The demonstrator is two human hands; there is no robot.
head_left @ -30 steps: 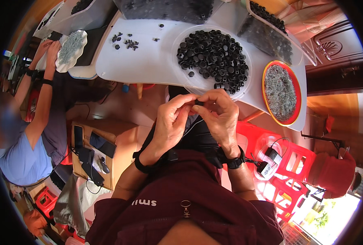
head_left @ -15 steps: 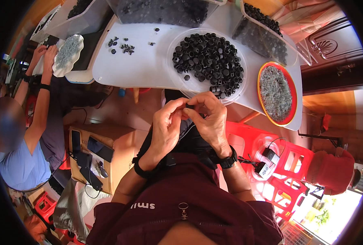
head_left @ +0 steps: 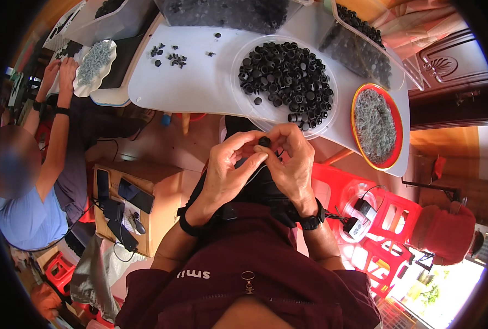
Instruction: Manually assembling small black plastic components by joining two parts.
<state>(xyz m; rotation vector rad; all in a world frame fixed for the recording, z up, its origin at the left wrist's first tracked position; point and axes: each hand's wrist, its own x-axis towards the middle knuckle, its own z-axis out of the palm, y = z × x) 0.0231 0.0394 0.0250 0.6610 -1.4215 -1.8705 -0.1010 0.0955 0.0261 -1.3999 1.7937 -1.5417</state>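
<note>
A small round black plastic cap (head_left: 264, 142) is pinched between the fingertips of both hands, above my lap at the table's near edge. My left hand (head_left: 230, 167) has its thumb and fingers closed against the cap's left side. From the right, my right hand (head_left: 291, 162) grips it between thumb and forefinger. Whether a second small part sits inside the cap is hidden by the fingers. Just beyond my hands, a clear round tray (head_left: 234, 82) holds a heap of similar black caps (head_left: 288, 77).
A red bowl with a yellow rim (head_left: 399, 129) holds small clear pieces at the table's right. Clear bins (head_left: 359, 52) of black parts line the far side. Loose black parts (head_left: 176, 59) lie at left. A co-worker (head_left: 52, 153) sits left, beside a cardboard box (head_left: 164, 189).
Both hands have shifted slightly right, and the black cap has turned so that more of it shows between the fingertips. The whole view has moved a little.
</note>
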